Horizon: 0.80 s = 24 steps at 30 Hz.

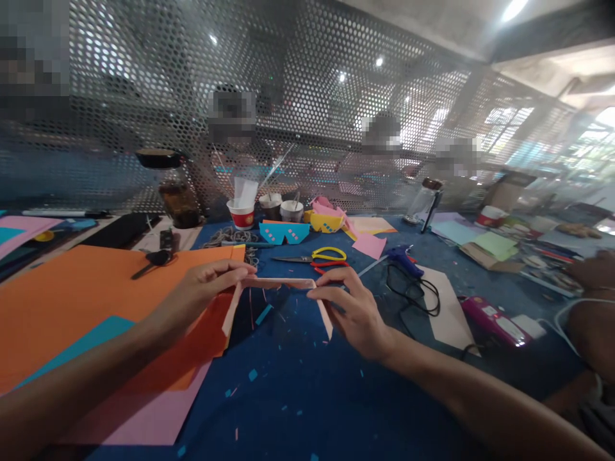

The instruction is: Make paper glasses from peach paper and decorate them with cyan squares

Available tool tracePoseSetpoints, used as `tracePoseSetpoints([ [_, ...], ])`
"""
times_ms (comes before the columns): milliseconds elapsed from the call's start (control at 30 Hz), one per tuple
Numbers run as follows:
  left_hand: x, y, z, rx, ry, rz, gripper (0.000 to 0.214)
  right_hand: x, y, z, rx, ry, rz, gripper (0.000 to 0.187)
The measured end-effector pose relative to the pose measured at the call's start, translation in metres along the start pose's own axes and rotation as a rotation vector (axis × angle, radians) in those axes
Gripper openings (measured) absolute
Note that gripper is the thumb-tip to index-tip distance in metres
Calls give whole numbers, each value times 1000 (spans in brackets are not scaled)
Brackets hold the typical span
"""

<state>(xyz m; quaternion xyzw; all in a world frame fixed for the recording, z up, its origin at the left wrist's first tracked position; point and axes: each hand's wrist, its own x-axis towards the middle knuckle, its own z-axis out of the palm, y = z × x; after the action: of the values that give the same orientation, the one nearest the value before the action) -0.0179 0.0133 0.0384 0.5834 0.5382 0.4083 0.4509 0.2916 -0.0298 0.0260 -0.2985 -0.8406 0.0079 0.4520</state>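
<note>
My left hand (206, 288) and my right hand (353, 307) hold a narrow pink paper strip (278, 282) between them, a little above the blue table (298, 390). Each hand pinches one end with its fingertips. The strip is bent, and both ends hang down past my fingers. Under my left hand lie large orange sheets (81, 294) over pink paper (144, 416) and a teal piece (86, 342).
Scissors with yellow and red handles (319, 258) lie just beyond my hands. A blue glue gun (403, 260) with a black cord (416, 291) sits to the right. Paper cups (243, 214), coloured paper shapes (283, 232) and a perforated metal screen (307, 109) stand behind. Another person's arm (593, 320) is at right.
</note>
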Motion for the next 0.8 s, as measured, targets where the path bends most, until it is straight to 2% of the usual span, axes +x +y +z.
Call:
tracePoseSetpoints([
  [100, 0, 0, 1, -85, -31, -34, 40, 1, 2, -1, -11, 22, 14, 28],
  [300, 6, -12, 2, -186, -236, -96, 36, 3, 0, -5, 6, 14, -90, 26],
  [400, 2, -10, 5, -184, -320, -128, 38, 3, -1, -4, 59, -4, -123, 28],
  [533, -9, -1, 11, -110, -397, -64, 37, 4, -2, -2, 68, -14, -156, 25],
  [667, -16, 2, 15, -145, -521, -50, 41, 5, -3, -3, 54, -71, -229, 22],
  [800, -19, 6, 16, -142, -594, -49, 42, 6, -8, -6, 79, -135, -279, 29],
])
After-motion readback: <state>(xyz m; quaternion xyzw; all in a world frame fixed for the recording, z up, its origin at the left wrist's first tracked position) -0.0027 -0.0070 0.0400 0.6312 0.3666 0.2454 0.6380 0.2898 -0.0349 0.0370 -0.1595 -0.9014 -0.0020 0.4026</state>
